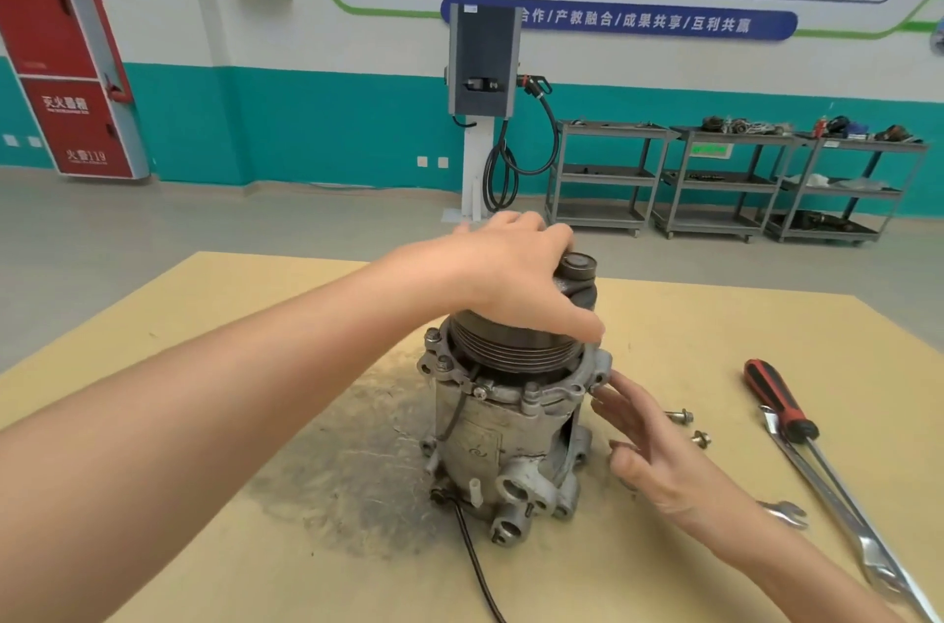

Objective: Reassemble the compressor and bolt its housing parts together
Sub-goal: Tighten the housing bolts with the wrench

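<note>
The compressor [503, 428] stands upright near the middle of the counter [204, 295], on a dark greasy smear, pulley [516, 346] uppermost and ports toward the near edge. A black wire runs from its base to the near edge. The left hand [516, 275] lies over the pulley top, fingers curled down round its rim, steadying or turning it. The right hand [649, 433] is spread wide with fingers straight and holds nothing; its fingertips touch the right side of the housing just under the flange [511, 392].

Several bolt heads already sit in the flange ears facing the camera. Two loose bolts [682, 415] lie on the counter just beyond the right hand, toward the right edge. Further right lie a red-handled screwdriver [779, 405] and a long spanner [843, 515], crossing each other, and a second spanner's open jaw shows beside the right wrist.

The step looks like seating and aligning the front housing on the body before the last bolts go in. The next move likely calls for the right hand to pick up a loose bolt, start it by finger in an empty ear on the right side while the left holds the stack square, then tighten with a spanner
</note>
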{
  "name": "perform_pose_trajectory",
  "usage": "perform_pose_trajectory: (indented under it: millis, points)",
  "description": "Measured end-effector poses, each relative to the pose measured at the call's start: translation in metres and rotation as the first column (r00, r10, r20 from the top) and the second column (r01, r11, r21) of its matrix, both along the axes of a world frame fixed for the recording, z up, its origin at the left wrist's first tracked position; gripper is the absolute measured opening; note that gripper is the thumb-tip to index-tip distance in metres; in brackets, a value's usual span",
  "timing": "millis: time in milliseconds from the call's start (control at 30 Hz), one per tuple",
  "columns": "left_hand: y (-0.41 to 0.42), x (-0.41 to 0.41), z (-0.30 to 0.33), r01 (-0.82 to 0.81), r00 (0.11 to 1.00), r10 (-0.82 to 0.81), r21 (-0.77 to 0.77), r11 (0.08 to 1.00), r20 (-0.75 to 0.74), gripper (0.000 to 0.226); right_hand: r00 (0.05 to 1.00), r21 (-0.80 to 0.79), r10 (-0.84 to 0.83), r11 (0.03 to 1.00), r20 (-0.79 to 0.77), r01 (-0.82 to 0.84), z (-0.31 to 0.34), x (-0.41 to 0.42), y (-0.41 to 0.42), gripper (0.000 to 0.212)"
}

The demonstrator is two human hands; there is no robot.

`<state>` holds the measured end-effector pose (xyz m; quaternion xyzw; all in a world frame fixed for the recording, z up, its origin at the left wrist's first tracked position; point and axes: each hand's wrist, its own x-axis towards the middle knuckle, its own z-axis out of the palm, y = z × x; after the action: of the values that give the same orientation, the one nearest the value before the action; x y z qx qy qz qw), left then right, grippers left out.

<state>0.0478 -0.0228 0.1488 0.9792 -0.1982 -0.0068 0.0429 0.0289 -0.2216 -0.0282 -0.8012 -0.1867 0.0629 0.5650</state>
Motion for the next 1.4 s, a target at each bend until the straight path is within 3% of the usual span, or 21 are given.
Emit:
perform_pose_trajectory:
  millis: [100,200,400,533,667,800,867,1000,1267,1400]
  points:
    - [0.001,0.001,-0.007,0.058,0.998,-0.059,-0.176,0.983,0.0,0.059,0.997,-0.006,-0.06,0.998,0.042,0.06,-0.002,-0.014,0.011,0.131]
    - [0.003,0.001,-0.008,0.065,0.998,-0.066,-0.287,0.956,0.007,0.056,0.987,0.054,-0.118,0.992,0.111,0.113,0.006,-0.018,0.03,0.142]
    - [0.005,0.003,-0.01,0.05,0.999,-0.045,-0.302,0.952,0.024,0.057,0.959,0.063,-0.224,0.974,0.173,0.216,0.012,-0.017,0.067,0.149]
    - [0.014,0.003,-0.009,0.038,0.999,-0.035,-0.335,0.942,0.016,0.054,0.968,0.171,-0.243,0.958,0.062,0.229,0.002,-0.014,0.055,0.137]
    - [0.038,0.002,-0.009,-0.016,1.0,0.014,-0.457,0.889,-0.008,0.046,0.942,0.1,-0.314,0.94,-0.115,0.326,-0.012,-0.007,0.042,0.117]
    - [0.054,-0.003,-0.013,-0.074,0.995,0.097,-0.583,0.809,0.008,0.051,0.92,0.132,-0.381,0.911,-0.09,0.39,-0.018,-0.003,0.066,0.085]
    - [0.054,-0.003,-0.015,-0.065,0.995,0.097,-0.604,0.795,0.021,0.05,0.875,0.273,-0.456,0.831,-0.165,0.485,-0.019,0.003,0.081,0.076]
    - [0.051,0.0,-0.017,-0.04,0.998,0.056,-0.585,0.81,0.009,0.045,0.798,0.524,-0.465,0.602,-0.383,0.603,-0.025,0.013,0.091,0.033]
    - [0.075,-0.001,-0.019,-0.105,0.993,0.115,-0.673,0.732,-0.029,0.049,0.796,0.633,-0.346,0.483,-0.498,0.605,-0.015,0.021,0.105,0.039]
    - [0.088,-0.001,-0.023,-0.137,0.987,0.155,-0.733,0.667,-0.044,0.05,0.781,0.615,-0.318,0.485,-0.538,0.621,-0.002,0.027,0.109,0.033]
